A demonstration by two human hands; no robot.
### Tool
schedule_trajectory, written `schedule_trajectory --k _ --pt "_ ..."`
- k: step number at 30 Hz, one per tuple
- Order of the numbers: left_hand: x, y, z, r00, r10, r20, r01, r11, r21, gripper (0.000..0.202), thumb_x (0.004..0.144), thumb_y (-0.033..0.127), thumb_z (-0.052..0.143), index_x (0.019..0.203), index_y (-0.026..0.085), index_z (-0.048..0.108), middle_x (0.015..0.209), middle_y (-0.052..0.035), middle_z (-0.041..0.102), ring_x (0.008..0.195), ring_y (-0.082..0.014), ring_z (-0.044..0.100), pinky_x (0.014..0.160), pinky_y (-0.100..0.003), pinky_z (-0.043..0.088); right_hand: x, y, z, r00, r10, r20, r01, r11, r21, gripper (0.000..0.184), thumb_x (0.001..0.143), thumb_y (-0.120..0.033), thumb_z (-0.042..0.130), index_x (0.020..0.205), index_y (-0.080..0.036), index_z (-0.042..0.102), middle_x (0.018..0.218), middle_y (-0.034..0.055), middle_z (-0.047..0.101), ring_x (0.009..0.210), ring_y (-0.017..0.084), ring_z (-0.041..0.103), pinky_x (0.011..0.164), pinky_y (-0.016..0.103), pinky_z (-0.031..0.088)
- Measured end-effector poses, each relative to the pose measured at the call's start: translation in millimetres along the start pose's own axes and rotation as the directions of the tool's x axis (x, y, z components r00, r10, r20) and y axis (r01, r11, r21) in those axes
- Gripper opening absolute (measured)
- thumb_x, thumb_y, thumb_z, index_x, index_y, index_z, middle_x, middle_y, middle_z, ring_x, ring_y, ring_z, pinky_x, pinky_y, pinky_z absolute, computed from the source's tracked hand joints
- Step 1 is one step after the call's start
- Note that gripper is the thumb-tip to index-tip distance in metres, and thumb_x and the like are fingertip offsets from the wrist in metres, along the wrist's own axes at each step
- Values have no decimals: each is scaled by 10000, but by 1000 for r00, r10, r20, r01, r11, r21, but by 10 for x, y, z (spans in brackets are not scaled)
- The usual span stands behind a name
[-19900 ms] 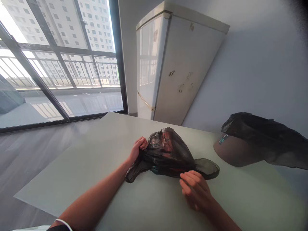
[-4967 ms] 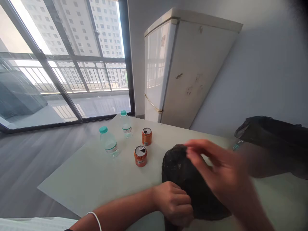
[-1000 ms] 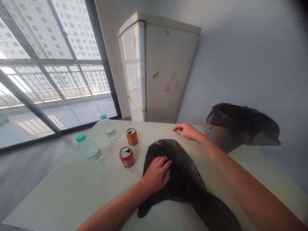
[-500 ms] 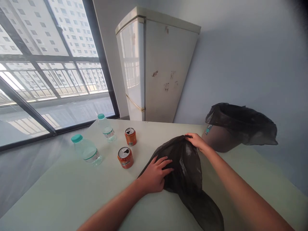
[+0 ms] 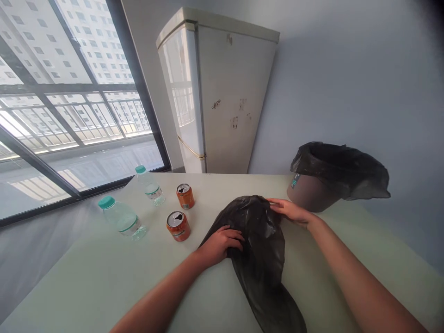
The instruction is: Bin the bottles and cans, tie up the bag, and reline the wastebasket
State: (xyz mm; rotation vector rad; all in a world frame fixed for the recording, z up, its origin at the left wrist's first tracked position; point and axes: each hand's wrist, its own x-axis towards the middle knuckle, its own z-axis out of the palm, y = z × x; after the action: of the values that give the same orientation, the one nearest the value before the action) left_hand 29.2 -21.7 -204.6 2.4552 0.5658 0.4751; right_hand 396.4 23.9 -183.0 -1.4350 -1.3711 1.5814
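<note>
The bag, likely light and limp, is best pinched beside the right grip, whose hold cannot be told. The left grip is spread loosely.

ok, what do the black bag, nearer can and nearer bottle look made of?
Black bag: likely thin plastic film, slightly glossy; soft creases catch highlights.
Nearer can: metal, probably aluminum; silvery top, printed orange side.
Nearer bottle: clear, probably plastic; see-through wall, though looks alone can't rule out glass.
Its teal cap: opaque, likely plastic.
</note>
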Motion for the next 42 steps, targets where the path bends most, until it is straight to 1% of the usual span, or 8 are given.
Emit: schedule_trajectory --k 4,7,13,19,26,29,35,42 --pt "-14 -23 -13 998 58 -2 -58 998 -19 471 770 -60 531 1009 284 747 1277 13 759 1345 -193 624 1242 -484 301 -49 19 56 995 -30 93 33 999 -27 756 701 -451 924 1383 -228 684 1210 100 777 1138 324 711 969 428 594" --pt "-15 17 -24 973 141 -180 -135 990 44 340 840 -29 525 873 252 712 1138 14 797 1207 -186 684 1185 -465 356 -77 148 24 979 -68 -193 75 997 32 571 627 -412 941 1135 -200 787 1091 102 798 1101 341 723 1005 454 592" --pt "-25 164 -88 686 71 -725 61 986 154 317 970 29 439 942 236 679 1069 -41 781 1010 -206 663 985 -438 478 -193 371 -142 821 -78 -565 161 982 98 393 762 -531 712 1038 -254 755 1100 92 783 1143 332 701 960 472 618" --pt "41 210 0 892 -63 -447 160 970 183 292 1020 201 538 1270 250 679 1369 -93 687 1223 -242 627 1061 -458 492 -365 316 -153 946 -45 -320 70 995 66 322 651 -290 789 960 -204 807 1086 126 800 986 332 747 871 458 634" --pt "20 24 91 965 -93 -246 137 976 168 386 771 -36 528 943 231 747 1156 -47 736 1058 -222 668 995 -437 498 -380 282 -91 971 -164 -173 164 986 -18 630 796 -464 839 1363 -252 661 1317 112 738 1230 321 681 1128 467 497" --pt "12 -73 108 955 -98 -278 119 991 61 468 673 -98 450 891 210 726 1083 -50 735 1017 -214 663 910 -373 525 -399 260 -64 977 -208 -42 204 976 -75 801 830 -527 828 1516 -260 513 1354 138 714 1246 335 675 1115 499 500" --pt "16 -117 97 898 -112 -424 107 994 -37 424 721 -117 407 802 200 675 987 -48 702 952 -195 630 834 -322 516 -370 249 32 968 -245 -60 237 965 -115 520 810 -533 820 1225 -230 745 1217 102 766 1135 333 706 1040 490 547" --pt "-6 -125 -37 695 -212 -688 263 964 -31 360 682 -116 395 718 191 579 977 -50 641 973 -213 573 839 -339 465 -218 384 -88 805 -285 -520 318 948 -26 485 739 -651 767 942 -220 680 920 67 759 830 254 705 745 363 576"
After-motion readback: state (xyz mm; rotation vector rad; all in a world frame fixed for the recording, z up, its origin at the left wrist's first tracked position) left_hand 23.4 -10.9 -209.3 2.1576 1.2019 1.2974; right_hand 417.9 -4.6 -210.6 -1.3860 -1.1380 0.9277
